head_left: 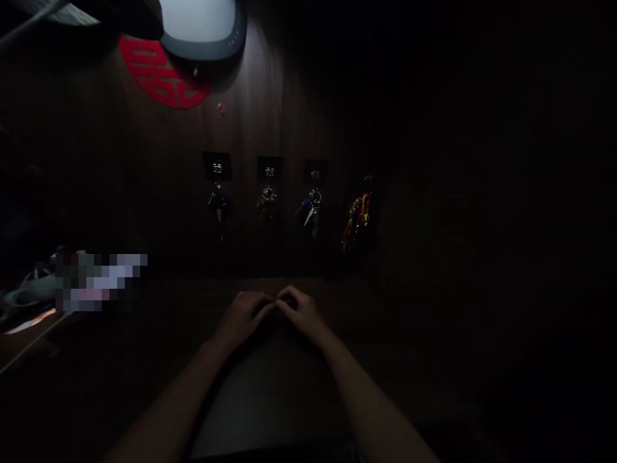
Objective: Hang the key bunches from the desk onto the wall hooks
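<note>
The left hand (245,314) and right hand (301,312) are meeting at the fingertips near the far edge of the surface (270,392), closing the way between them. Between the forearms, a lane is running from the near edge up to the hands. Behind the far edge, the wall (289,128) is blocking any reach onward; keys (313,200) and a cord (359,215) are hanging there with gaps between. Toward the left edge, blurred clutter (36,289) and a cable (33,344) are obstructing. Darkness is hiding the right side.
</note>
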The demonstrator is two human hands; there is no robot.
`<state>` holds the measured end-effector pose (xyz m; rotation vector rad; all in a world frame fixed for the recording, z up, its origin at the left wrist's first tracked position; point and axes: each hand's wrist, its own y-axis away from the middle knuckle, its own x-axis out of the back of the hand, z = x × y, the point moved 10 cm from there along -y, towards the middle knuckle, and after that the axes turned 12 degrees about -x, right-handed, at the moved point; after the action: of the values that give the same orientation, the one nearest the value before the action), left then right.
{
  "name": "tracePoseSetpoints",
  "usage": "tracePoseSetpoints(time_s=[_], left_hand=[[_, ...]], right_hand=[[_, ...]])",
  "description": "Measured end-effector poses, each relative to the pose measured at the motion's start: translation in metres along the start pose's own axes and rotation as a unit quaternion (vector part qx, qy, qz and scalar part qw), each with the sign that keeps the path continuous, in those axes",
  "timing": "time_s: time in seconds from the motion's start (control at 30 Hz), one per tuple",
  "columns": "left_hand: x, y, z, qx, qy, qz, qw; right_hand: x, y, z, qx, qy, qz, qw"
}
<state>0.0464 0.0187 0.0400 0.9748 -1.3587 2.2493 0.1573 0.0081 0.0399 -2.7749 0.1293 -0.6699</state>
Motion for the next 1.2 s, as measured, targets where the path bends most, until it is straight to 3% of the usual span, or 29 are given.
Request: tracePoseSetpoints(time_s=[0.13,0.4,0.7,0.93,1.2], left_hand=[[0.012,0.001,-0.005,0.053,0.025,0.045,0.997],[0.014,0.003,-0.005,0.089,0.050,0.064,0.993],[0.022,0.003,-0.014,0.115,0.078,0.097,0.985],[0.011,0.010,-0.032,0.137,0.092,0.072,0.984],[-0.001,0.012,-0.041,0.140,0.103,0.031,0.984]], right_hand=[[-0.004,-0.001,0.001,-0.014,-0.083,-0.026,0.996],[-0.011,-0.004,0.006,-0.011,-0.099,-0.028,0.995],[0.008,-0.008,0.012,-0.074,-0.241,-0.010,0.968],[0.044,-0.019,0.034,-0.108,-0.260,0.109,0.953],[0.057,-0.019,0.044,-0.179,-0.315,0.084,0.928]])
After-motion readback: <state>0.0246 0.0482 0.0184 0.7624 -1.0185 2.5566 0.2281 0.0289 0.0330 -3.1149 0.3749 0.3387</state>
